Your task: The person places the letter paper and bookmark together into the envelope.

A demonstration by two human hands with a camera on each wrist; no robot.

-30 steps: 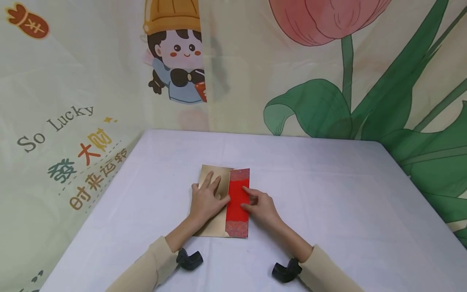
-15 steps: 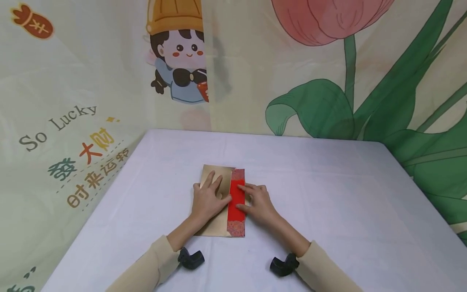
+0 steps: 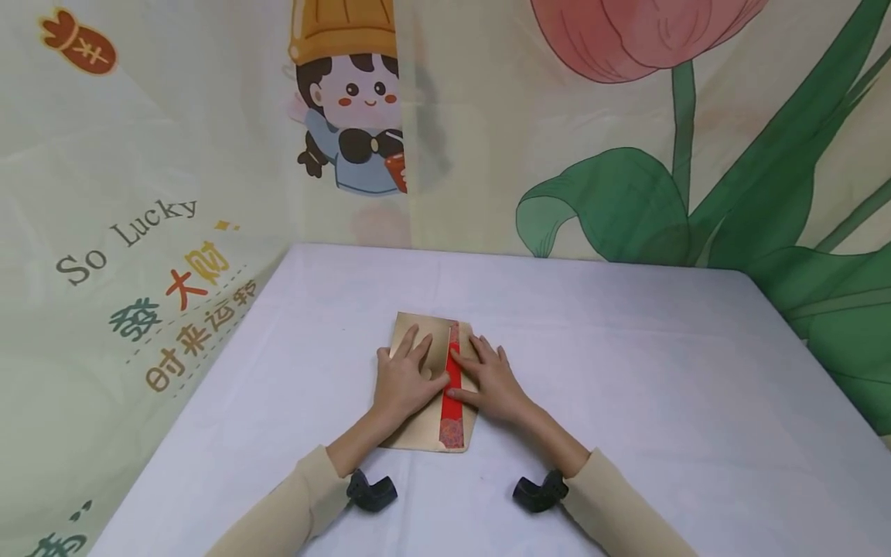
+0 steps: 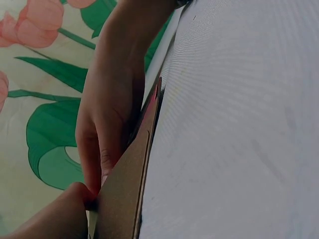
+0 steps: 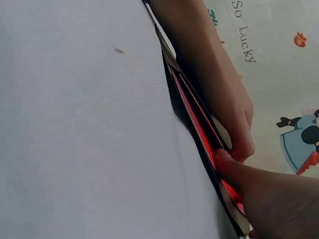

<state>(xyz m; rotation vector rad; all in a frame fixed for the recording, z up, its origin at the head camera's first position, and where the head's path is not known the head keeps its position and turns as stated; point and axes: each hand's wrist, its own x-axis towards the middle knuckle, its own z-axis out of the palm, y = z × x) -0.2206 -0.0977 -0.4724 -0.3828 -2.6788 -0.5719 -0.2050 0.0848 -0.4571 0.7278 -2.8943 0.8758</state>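
A tan kraft-paper envelope (image 3: 418, 435) lies on the white table, its mouth and tapered flap toward the right. A red paper packet (image 3: 453, 406) with patterned ends is mostly inside it; only a narrow red strip shows. My left hand (image 3: 407, 384) rests spread on the tan panel, thumb at the edge of the mouth. My right hand (image 3: 500, 384) reaches over the flap, its thumb and fingertips on the red strip. In the right wrist view, the right thumb (image 5: 234, 170) presses at the red packet (image 5: 200, 123) between the tan layers.
White cloth covers the table (image 3: 626, 371). A black wrist camera (image 3: 372, 493) sits at the left cuff, and another black camera (image 3: 541, 492) at the right. Behind the table hangs a printed backdrop (image 3: 473, 155) with flowers and a cartoon figure.
The red packet has slid left under the tan panel, from a wide band to a narrow strip, baring the tan flap. The right hand has moved left with it; the left stays spread.
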